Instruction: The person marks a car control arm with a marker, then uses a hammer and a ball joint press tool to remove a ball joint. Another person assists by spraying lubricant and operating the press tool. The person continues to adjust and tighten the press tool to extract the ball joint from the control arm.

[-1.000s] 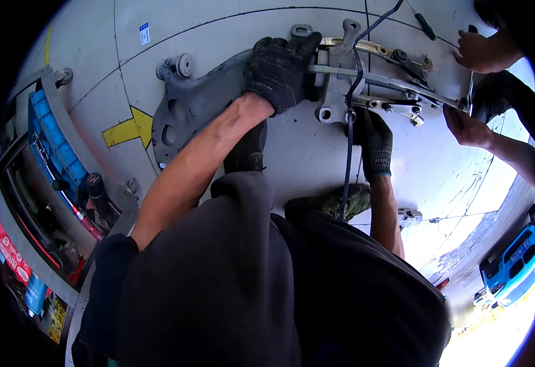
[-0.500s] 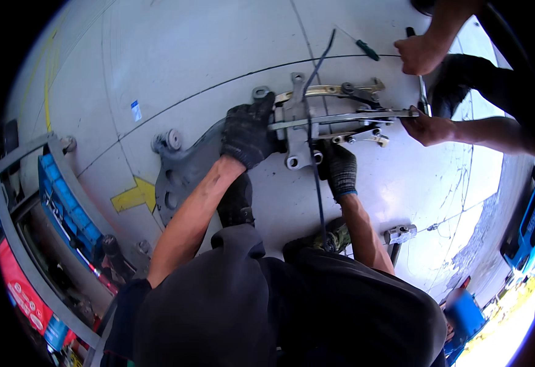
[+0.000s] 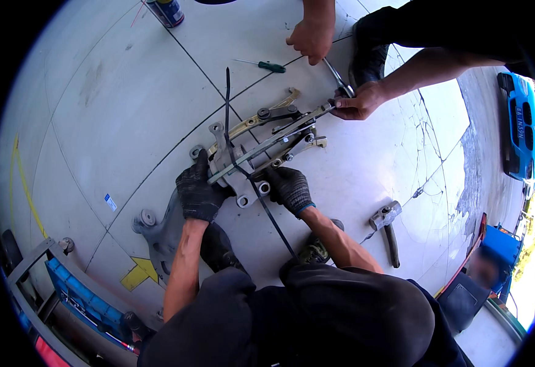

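Note:
A grey cast metal part with bolt holes (image 3: 223,142) lies on the floor in front of me, joined to or resting against a dark control arm (image 3: 157,240). My gloved left hand (image 3: 200,188) grips its near left end. Around its lower right edge close the fingers of my gloved right hand (image 3: 289,191), partly hidden underneath. A puller with brass-coloured jaws (image 3: 250,127) extends from the part towards the far right, a flat steel bar (image 3: 261,147) running along it. Across everything lies a thin dark rod (image 3: 272,221). A co-worker's hands hold a ratchet wrench (image 3: 339,81) at the puller's far end.
A green-handled screwdriver (image 3: 271,66) lies beyond the puller, and a spray can (image 3: 166,12) stands farther off. To my right is a hammer (image 3: 385,215). A wheeled metal frame (image 3: 65,260) with a blue tray is at left. A blue car (image 3: 526,128) stands far right.
My view has swung, so the assembly appears farther left and tilted. Both my hands keep their places on the metal part. The co-worker's far hand has come nearer the puller's end.

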